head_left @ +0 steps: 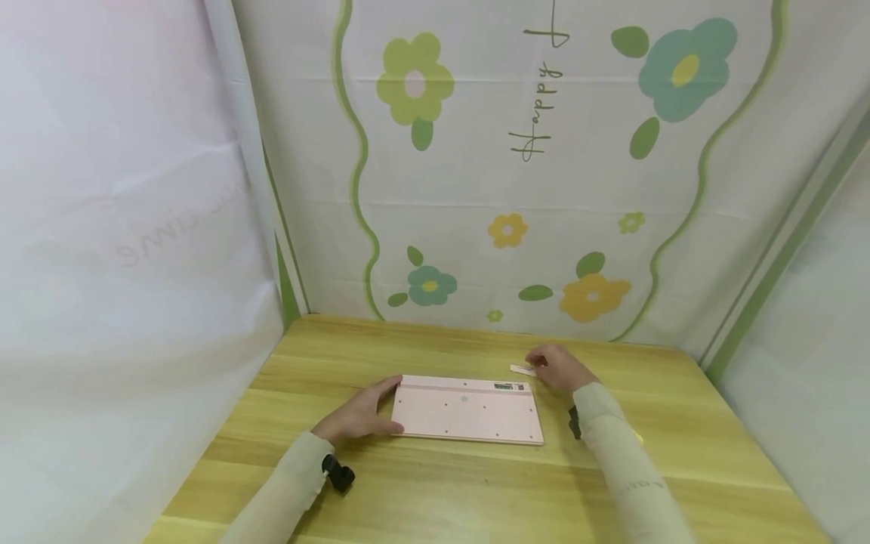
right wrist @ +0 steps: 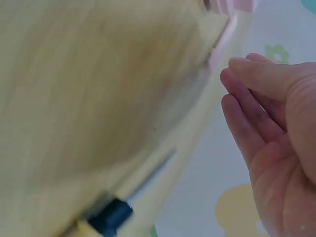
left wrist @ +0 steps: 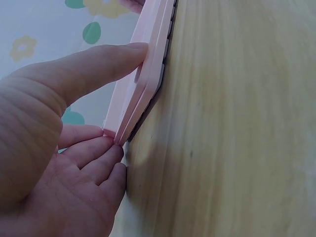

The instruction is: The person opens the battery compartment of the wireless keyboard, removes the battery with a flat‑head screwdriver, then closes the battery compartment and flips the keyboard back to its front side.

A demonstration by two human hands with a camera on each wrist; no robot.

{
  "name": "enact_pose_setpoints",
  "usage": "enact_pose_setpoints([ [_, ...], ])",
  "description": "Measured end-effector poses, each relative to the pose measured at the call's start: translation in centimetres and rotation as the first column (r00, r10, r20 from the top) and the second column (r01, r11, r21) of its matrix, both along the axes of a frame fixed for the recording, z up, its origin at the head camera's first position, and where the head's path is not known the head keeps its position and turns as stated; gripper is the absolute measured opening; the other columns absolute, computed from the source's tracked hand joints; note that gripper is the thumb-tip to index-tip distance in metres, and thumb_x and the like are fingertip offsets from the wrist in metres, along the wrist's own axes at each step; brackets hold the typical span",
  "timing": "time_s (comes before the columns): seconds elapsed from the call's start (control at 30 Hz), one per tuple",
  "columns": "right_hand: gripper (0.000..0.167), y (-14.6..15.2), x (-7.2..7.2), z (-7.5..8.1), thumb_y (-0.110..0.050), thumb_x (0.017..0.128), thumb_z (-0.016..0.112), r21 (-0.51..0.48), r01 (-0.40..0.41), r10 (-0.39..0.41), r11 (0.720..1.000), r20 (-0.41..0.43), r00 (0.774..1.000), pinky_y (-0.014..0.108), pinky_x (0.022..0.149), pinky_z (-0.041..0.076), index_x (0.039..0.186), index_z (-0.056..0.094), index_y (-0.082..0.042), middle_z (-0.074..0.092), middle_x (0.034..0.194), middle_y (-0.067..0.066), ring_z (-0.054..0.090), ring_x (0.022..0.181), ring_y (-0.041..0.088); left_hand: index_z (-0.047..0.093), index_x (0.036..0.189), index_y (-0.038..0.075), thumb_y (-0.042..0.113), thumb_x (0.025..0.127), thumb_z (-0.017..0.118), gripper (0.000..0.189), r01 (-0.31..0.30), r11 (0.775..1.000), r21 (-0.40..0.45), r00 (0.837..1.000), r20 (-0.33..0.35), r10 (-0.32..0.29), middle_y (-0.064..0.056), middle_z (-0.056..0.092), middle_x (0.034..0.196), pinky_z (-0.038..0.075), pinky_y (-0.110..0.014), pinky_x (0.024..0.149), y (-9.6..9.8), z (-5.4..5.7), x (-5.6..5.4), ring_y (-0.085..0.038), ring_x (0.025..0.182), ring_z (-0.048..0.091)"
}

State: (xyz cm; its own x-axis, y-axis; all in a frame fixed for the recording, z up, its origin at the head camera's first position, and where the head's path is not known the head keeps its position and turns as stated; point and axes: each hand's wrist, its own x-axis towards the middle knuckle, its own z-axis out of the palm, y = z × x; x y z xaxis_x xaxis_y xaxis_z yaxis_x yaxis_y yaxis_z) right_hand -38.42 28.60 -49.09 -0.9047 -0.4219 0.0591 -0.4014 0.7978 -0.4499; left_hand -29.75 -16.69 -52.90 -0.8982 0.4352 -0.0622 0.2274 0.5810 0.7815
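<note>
A pink keyboard [head_left: 469,414] lies face down, its screw-dotted underside up and its dark keys toward the wood. My left hand [head_left: 363,412] holds its left end, thumb at the near corner and fingers at the far one. In the left wrist view, the thumb [left wrist: 118,57] rests along the keyboard's edge [left wrist: 148,79]. Beyond the keyboard's far right corner, my right hand [head_left: 560,368] is beside a small pale pink strip [head_left: 522,370]. From the right wrist, the loosely bent fingers [right wrist: 247,116] show nothing between them, and the strip [right wrist: 217,49] lies just past the fingertips.
A screwdriver [right wrist: 113,215] with a dark and yellow handle and metal shaft lies on the wooden table [head_left: 421,491], mostly hidden by the right forearm in the head view. Flowered cloth [head_left: 476,189] hangs behind the table, with more white cloth at both sides.
</note>
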Motion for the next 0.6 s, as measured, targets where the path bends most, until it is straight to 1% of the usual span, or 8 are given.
enact_pose_setpoints([
  [0.1, 0.027, 0.9, 0.6, 1.2, 0.006, 0.095, 0.07, 0.002, -0.008, 0.008, 1.0, 0.0, 1.0, 0.054, 0.099, 0.06, 0.122, 0.071, 0.01, 0.074, 0.12, 0.026, 0.071, 0.109, 0.038, 0.031, 0.167, 0.012, 0.033, 0.084, 0.091, 0.104, -0.004, 1.0, 0.008, 1.0, 0.01, 0.004, -0.016, 0.03, 0.174, 0.025, -0.061, 0.131, 0.1, 0.1, 0.1, -0.041, 0.161, 0.027],
  [0.23, 0.027, 2.6, 1.6, 2.5, 0.004, 0.094, 0.072, 0.011, -0.018, 0.018, 1.0, -0.009, 1.0, 0.055, 0.099, 0.06, 0.12, 0.07, 0.012, 0.073, 0.119, 0.028, 0.071, 0.109, 0.04, 0.031, 0.167, 0.012, 0.032, 0.084, 0.091, 0.104, -0.014, 1.0, 0.017, 1.0, 0.018, 0.014, -0.015, 0.03, 0.174, 0.025, -0.06, 0.131, 0.0, 0.3, 0.2, -0.041, 0.162, 0.027],
  [0.3, 0.027, 3.7, 2.3, 2.9, 0.002, 0.094, 0.073, 0.025, -0.022, 0.023, 0.999, -0.014, 1.0, 0.055, 0.098, 0.06, 0.119, 0.07, 0.011, 0.073, 0.119, 0.029, 0.071, 0.107, 0.04, 0.032, 0.167, 0.012, 0.031, 0.084, 0.091, 0.104, -0.019, 1.0, 0.015, 1.0, 0.017, 0.019, -0.015, 0.03, 0.174, 0.025, -0.06, 0.131, 0.0, 0.4, 0.2, -0.041, 0.161, 0.027],
  [0.43, 0.027, 6.1, 4.2, 3.3, -0.002, 0.094, 0.075, 0.047, -0.011, 0.012, 0.999, -0.034, 0.999, 0.055, 0.094, 0.061, 0.118, 0.071, 0.01, 0.074, 0.116, 0.028, 0.072, 0.104, 0.038, 0.032, 0.167, 0.011, 0.031, 0.084, 0.091, 0.104, -0.017, 1.0, 0.01, 1.0, 0.013, 0.017, -0.015, 0.031, 0.174, 0.026, -0.06, 0.131, 0.0, 0.4, 0.2, -0.041, 0.161, 0.028],
  [0.6, 0.032, 8.8, 7.1, 2.9, -0.006, 0.093, 0.078, 0.055, 0.036, -0.033, 0.998, -0.047, 0.998, 0.055, 0.091, 0.062, 0.119, 0.071, 0.011, 0.074, 0.114, 0.026, 0.073, 0.102, 0.038, 0.031, 0.167, 0.01, 0.031, 0.085, 0.09, 0.103, 0.001, 1.0, 0.013, 1.0, 0.011, -0.001, -0.015, 0.03, 0.174, 0.026, -0.059, 0.131, 0.1, 0.1, 0.1, -0.04, 0.161, 0.027],
])
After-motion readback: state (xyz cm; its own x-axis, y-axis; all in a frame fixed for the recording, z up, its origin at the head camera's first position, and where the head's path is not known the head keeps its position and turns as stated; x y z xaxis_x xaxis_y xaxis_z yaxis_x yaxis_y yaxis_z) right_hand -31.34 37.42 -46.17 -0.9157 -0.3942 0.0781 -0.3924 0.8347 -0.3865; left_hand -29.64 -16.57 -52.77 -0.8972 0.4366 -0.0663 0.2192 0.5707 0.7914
